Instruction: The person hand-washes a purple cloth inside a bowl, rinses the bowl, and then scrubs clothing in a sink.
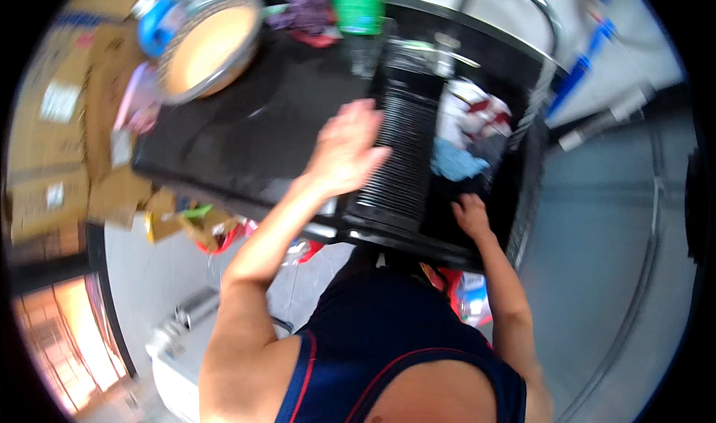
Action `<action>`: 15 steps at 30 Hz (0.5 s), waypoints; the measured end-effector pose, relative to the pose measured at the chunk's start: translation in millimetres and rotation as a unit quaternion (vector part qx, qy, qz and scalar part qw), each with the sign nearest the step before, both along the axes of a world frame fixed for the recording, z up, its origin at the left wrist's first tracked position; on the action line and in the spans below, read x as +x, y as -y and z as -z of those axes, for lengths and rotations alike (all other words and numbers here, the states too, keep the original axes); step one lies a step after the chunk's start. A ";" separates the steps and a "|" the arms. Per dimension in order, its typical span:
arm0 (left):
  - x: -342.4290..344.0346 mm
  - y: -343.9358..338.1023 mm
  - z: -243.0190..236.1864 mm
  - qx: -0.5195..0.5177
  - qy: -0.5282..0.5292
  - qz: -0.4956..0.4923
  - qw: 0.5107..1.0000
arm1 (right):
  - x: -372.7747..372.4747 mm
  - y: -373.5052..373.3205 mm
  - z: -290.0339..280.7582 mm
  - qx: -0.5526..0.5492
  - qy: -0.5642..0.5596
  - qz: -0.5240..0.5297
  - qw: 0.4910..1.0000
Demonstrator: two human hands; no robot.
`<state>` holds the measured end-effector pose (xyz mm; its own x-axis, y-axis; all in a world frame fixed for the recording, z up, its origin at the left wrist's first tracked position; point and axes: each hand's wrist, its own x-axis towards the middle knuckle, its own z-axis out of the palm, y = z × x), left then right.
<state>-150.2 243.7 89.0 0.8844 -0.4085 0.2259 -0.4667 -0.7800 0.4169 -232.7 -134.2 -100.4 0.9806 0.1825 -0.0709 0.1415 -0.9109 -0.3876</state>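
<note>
My left hand [347, 149] hovers over the black ribbed washboard [403, 151] and the edge of the counter beside it, fingers stretched out and holding nothing. To the right, my right hand [471, 216] reaches down into the black sink basin [441, 238]. Its fingers look apart, and their tips come close to dark cloth at the near side of a heap of wet laundry [459, 162]. White, red, light blue and dark pieces show in that heap. Blur hides whether the right fingertips touch the cloth.
A curved metal faucet [552, 32] arches over the basin. On the black counter [246, 151] stand a bowl of pale liquid [209, 50], a purple cloth bundle [309, 13] and a green container [358, 5]. A blue bottle [160, 24] and cardboard boxes [56, 117] are at left.
</note>
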 end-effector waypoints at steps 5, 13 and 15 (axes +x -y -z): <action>-40.8 -82.1 27.5 0.150 -0.012 -0.056 0.987 | -3.8 -5.7 -28.9 0.018 -0.105 0.012 0.994; -4.0 47.1 26.3 0.082 -0.080 0.188 0.975 | -10.1 -15.0 -32.2 -0.054 -0.092 0.005 0.994; 5.6 91.7 28.6 -0.002 -0.163 0.276 0.947 | -9.3 -9.0 -18.5 -0.021 -0.044 0.055 0.997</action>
